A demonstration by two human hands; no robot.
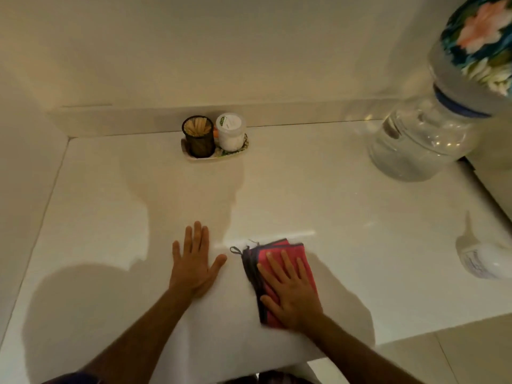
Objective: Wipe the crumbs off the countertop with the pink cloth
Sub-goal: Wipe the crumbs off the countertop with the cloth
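Observation:
A folded pink cloth point(293, 252) with dark edging and a small loop lies on the white countertop point(346, 217) near its front edge. My right hand point(291, 295) presses flat on top of the cloth, fingers spread, covering most of it. Just left of the cloth, my left hand point(194, 261) rests flat on the bare counter, fingers apart and holding nothing. No crumbs are visible on the surface at this size.
A small tray point(191, 157) against the back wall holds a dark mesh cup of sticks point(198, 137) and a clear lidded jar point(231, 131). A large water bottle dispenser point(424, 139) stands at the back right. A white object point(487, 261) lies at the right edge.

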